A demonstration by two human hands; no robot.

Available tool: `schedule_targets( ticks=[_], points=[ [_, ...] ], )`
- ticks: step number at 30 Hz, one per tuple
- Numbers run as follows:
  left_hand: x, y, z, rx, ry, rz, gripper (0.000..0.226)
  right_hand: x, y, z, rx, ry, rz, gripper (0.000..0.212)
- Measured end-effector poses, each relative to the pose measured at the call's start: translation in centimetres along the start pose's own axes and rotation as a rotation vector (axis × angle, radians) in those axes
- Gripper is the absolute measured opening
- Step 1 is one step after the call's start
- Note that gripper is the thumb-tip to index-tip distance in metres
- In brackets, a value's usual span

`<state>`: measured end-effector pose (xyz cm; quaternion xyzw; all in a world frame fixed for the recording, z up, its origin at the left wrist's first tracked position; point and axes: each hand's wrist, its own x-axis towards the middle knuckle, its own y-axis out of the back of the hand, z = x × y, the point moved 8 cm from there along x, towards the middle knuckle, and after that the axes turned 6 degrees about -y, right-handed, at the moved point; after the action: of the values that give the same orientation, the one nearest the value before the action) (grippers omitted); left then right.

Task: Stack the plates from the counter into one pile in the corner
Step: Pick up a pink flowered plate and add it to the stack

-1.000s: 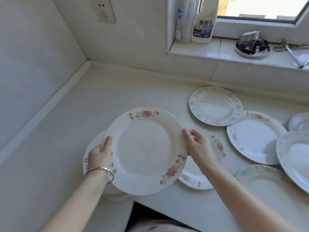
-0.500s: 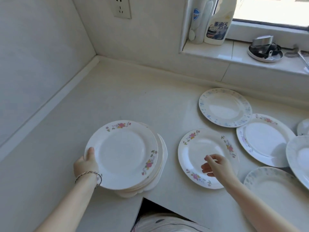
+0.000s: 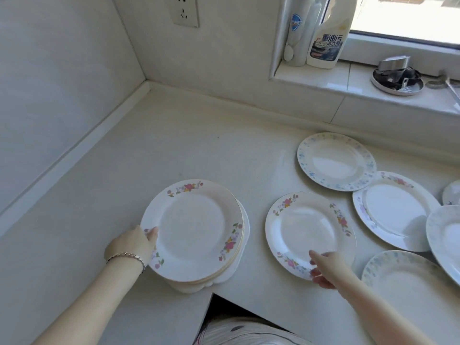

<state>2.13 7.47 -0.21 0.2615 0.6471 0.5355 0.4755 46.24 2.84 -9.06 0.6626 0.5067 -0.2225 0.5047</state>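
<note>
Left hand grips the near-left rim of the plate pile, which I see on the bench by its near edge, well short of the far-left corner. Right hand pinches the near rim of a pink-flowered plate just right of the pile. On the far sill, I read "重油污" on the cleaner bottle and "Safeguard" on the white bottle to its left.

Bright daylight from window, top right; soft shadows; wide-angle edge warp.

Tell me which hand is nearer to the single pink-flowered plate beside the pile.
Right. The right hand pinches the near rim of the pink-flowered plate; the left hand is off to its left, gripping the left edge of the pile.
</note>
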Motion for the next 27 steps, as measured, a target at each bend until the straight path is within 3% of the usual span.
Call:
schedule_targets(
  ticks=[2, 4, 8, 14, 18, 21, 23, 26, 27],
  points=[
    [-0.3, -0.3, 0.2, -0.183, 0.018, 0.045, 0.047, 0.9, 0.7, 2.0, -0.097, -0.109, 0.003, 0.034],
    [-0.6, -1.1, 0.8, -0.459, 0.024, 0.038, 0.052, 1.8, 3.3, 2.3, -0.209, -0.08, 0.161, 0.041],
    [-1.0, -2.3, 1.2, -0.739, 0.061, 0.063, 0.059, 2.2, 6.3, 1.5, -0.159, -0.066, 0.367, 0.068],
    [-1.2, -2.1, 0.8, -0.803, 0.105, 0.1, 0.059, 3.3, 5.5, 1.4, -0.044, -0.083, 0.378, 0.045],
    [-1.3, -2.3, 0.9, -0.853, 0.114, 0.106, 0.058, 3.2, 4.9, 1.8, 0.257, -0.049, 0.319, 0.03],
    [-1.4, -2.5, 0.8, -0.88, 0.124, 0.108, 0.057, 2.4, 5.5, -0.1, 0.44, 0.063, 0.288, 0.02],
    [-1.4, -2.6, 0.7, -0.892, 0.133, 0.103, 0.058, 0.9, 6.9, -1.8, 0.517, 0.172, 0.342, 0.024],
    [-1.4, -2.5, 0.8, -0.903, 0.128, 0.112, 0.058, -2.3, 8.3, -4.0, 0.596, 0.368, 0.375, 0.011],
    [-1.5, -2.5, 0.9, -0.905, 0.132, 0.11, 0.058, -3.5, 8.3, -5.0, 0.63, 0.436, 0.341, 0.019]
  ],
)
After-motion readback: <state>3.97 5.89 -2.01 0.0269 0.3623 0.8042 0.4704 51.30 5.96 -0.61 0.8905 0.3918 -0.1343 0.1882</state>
